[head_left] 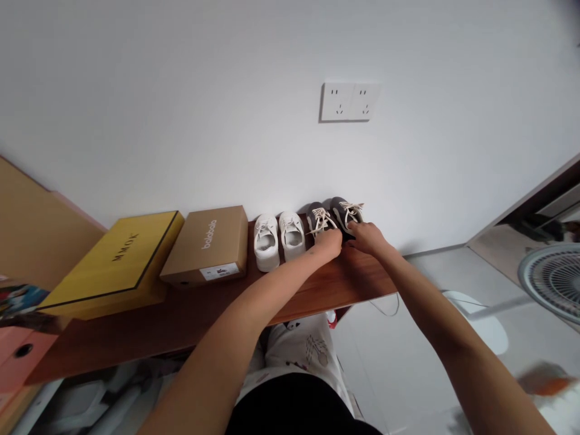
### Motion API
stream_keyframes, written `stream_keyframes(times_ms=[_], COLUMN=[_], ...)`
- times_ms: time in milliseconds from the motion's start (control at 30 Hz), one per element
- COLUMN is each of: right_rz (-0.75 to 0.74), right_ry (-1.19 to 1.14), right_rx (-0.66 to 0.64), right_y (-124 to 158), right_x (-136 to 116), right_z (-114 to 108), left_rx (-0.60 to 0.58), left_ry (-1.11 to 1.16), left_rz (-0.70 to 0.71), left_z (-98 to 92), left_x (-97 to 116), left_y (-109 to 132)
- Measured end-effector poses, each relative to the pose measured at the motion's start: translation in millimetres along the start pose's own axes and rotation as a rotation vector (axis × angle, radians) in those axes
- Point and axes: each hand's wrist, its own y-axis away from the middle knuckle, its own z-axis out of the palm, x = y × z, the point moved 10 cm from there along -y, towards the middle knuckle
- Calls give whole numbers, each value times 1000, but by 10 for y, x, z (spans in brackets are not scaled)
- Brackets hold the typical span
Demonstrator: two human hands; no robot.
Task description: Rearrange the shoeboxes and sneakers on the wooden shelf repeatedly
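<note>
A pair of small dark grey shoes with cream laces stands against the wall at the right end of a wooden table. My left hand is closed on the heel of the left grey shoe. My right hand is closed on the heel of the right grey shoe. Both shoes rest on the table, toes toward the wall. A pair of small white shoes stands just to the left of them, untouched.
A brown cardboard shoebox and a yellow box lie further left on the table. A double wall socket is above. A fan stands at the right, with a white round base on the floor.
</note>
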Motion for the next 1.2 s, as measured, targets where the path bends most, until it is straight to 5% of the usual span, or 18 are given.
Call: stream_keyframes(times_ms=[933,1067,1200], right_rz=[-51,-33,3], right_ry=[75,59,17], right_rx=[-98,2,142], right_y=[-99,2,304], right_x=[-186,-219,-131], right_z=[348,183,-221], left_rx=[32,165,388], left_ry=[-66,-86,-51], left_rz=[30,101,337], left_z=[94,7,-49], left_x=[25,106,272], left_y=[-124,100,813])
